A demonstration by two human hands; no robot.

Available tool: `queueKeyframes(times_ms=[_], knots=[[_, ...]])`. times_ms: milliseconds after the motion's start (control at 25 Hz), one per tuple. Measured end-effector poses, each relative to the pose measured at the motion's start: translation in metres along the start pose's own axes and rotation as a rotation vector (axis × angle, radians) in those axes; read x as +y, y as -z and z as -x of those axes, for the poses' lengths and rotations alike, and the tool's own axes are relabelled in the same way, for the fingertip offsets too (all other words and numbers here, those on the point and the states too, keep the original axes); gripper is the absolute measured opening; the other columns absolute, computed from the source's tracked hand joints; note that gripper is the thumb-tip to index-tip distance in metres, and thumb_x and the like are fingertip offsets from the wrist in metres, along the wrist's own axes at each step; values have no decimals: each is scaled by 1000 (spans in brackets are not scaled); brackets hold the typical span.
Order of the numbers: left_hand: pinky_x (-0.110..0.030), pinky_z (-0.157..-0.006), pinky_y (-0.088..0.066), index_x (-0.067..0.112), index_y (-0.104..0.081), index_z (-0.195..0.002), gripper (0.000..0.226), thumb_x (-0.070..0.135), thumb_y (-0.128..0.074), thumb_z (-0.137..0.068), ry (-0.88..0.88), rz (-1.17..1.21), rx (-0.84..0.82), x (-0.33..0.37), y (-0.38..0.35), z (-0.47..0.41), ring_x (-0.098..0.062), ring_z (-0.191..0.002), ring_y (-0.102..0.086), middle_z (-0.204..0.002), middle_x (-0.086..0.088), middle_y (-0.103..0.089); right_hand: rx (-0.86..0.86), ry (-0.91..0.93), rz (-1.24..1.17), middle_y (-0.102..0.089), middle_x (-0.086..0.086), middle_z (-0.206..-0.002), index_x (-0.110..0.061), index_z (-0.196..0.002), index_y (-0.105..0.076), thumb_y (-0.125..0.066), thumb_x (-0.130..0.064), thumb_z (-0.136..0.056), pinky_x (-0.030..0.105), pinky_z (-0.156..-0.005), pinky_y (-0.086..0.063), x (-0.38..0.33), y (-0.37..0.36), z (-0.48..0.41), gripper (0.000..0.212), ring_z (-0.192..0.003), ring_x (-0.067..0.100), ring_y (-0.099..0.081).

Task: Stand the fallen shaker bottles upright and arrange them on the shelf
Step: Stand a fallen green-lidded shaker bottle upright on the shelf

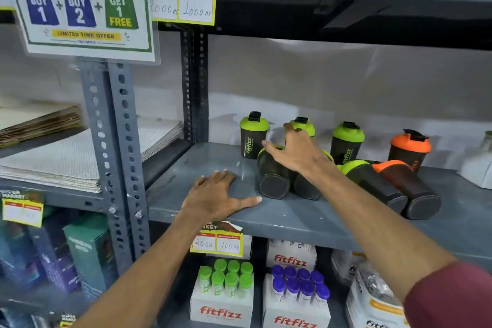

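Several dark shaker bottles sit on the grey shelf. Three green-lidded ones stand upright at the back, the leftmost beside another; an orange-lidded one also stands there. Several lie on their sides with bases toward me: a green-lidded one, a second under my arm, a third, and an orange-lidded one. My right hand hovers open over the two leftmost fallen bottles, fingers spread. My left hand rests flat on the shelf, empty.
A slotted grey upright post stands left of the bay, with stacked mats beyond it. A price tag hangs on the shelf edge. Boxes of fitfizz tubes fill the shelf below. A white object sits at far right.
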State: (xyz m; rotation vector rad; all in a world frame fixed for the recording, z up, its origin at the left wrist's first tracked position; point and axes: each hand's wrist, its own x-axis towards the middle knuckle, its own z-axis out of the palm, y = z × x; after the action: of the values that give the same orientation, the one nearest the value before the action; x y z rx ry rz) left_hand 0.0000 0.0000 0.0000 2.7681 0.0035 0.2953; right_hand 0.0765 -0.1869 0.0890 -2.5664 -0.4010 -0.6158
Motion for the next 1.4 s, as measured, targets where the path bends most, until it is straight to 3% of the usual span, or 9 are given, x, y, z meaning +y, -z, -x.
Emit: queueKeyframes(times_ms=[120, 280, 480, 680, 960, 1080, 1240, 1320, 1400], knots=[[-48, -121, -19, 30, -37, -148, 113, 102, -32, -62, -20, -53, 0, -2, -1, -2, -21, -145, -34, -160, 2, -35, -233, 6, 240, -60, 18, -129, -11, -134, -53, -52, -77, -79, 38, -87, -45, -11, -11, -15, 86, -118, 39, -58], [-48, -122, -17, 32, -36, -150, 116, 104, -30, -59, -12, -50, 5, -7, -4, -6, -19, -147, -31, -162, 4, -32, -408, 50, 457, -61, 11, -130, -17, -131, -56, -58, -65, -79, 37, -90, -45, -23, -14, -27, 71, -119, 34, -58], [-48, -122, -14, 33, -35, -150, 117, 105, -28, -58, -9, -68, 15, -7, -6, -6, -18, -148, -28, -162, 5, -31, -297, 178, 371, -67, 13, -118, -14, -116, -64, -59, -58, -81, 37, -86, -50, -25, -13, -22, 56, -108, 36, -63], [-46, -123, -11, 35, -33, -151, 119, 106, -29, -56, 3, -39, 3, -8, -5, -5, -15, -149, -24, -163, 7, -29, -22, 275, 153, -48, 15, -136, -22, -150, -30, -58, -60, -83, 51, -88, -52, -25, -12, -5, 82, -110, 48, -60], [-47, -123, -13, 35, -30, -152, 122, 107, -29, -53, 23, -21, 0, -4, -4, -4, -17, -149, -27, -162, 6, -31, -43, 360, -192, -33, 1, -141, -35, -143, -19, -73, -39, -77, 51, -90, -51, -12, -24, 24, 85, -113, 31, -56], [-46, -123, -14, 35, -34, -151, 119, 106, -32, -55, 12, -14, 12, -4, -3, -4, -17, -147, -30, -159, 6, -36, 18, 278, -180, -35, 4, -140, -33, -143, -22, -67, -61, -74, 52, -91, -52, -15, -17, 23, 87, -125, 30, -50], [-44, -122, -13, 36, -38, -147, 114, 105, -34, -56, 3, 3, 21, -5, -3, -3, -16, -146, -31, -158, 7, -37, 213, 190, 132, -57, 13, -121, -14, -129, -55, -38, -87, -76, 43, -72, -48, -39, 3, -1, 91, -114, 37, -56], [-44, -121, -12, 37, -38, -147, 112, 104, -34, -57, 5, 7, 18, -5, -3, -4, -16, -146, -30, -159, 7, -36, 113, 133, 285, -64, 14, -113, -10, -113, -66, -27, -95, -70, 39, -68, -39, -56, 12, -17, 103, -107, 38, -61], [-44, -122, -11, 38, -37, -148, 112, 104, -34, -57, 6, 3, 13, -6, -3, -4, -16, -148, -27, -161, 6, -33, -100, 71, 406, -63, 12, -119, -11, -117, -65, -31, -97, -65, 39, -72, -39, -70, 16, -33, 106, -110, 36, -60]])
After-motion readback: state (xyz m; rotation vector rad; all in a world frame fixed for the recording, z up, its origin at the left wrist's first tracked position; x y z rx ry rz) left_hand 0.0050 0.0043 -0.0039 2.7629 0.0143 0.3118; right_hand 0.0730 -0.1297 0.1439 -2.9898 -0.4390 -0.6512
